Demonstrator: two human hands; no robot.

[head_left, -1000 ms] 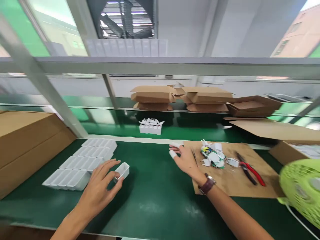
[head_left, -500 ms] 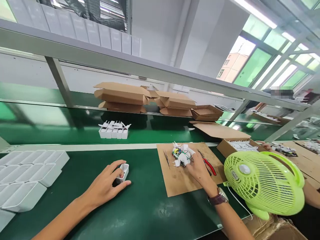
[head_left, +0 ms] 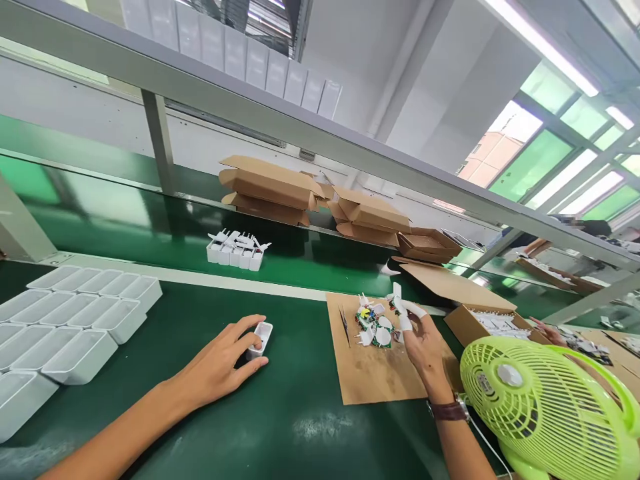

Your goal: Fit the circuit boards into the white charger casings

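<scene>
My left hand [head_left: 227,357] is closed around a small white plastic case [head_left: 262,337] lying on the green table, its open side up. A finger reaches into the case. Over the cardboard sheet, my right hand [head_left: 424,343], with white covers on its thumb and forefinger, pinches a white plastic piece [head_left: 397,293] with a bit of circuit board on it. Just left of that hand lies a pile of circuit boards [head_left: 376,325] with white plug parts. Tweezers [head_left: 345,325] rest beside the pile.
Rows of white cases [head_left: 80,327] stand at the left. Another filled row [head_left: 235,252] sits on the back ledge near folded cardboard boxes [head_left: 273,190]. A green fan [head_left: 545,393] crowds the right, before an open box [head_left: 493,323] of white parts. A co-worker's hand [head_left: 547,331] shows behind it.
My right hand has lifted from the pile, bringing up the white piece with circuit board. It now hides the red-handled pliers. My left hand stays at the case. The camera view has tilted.
</scene>
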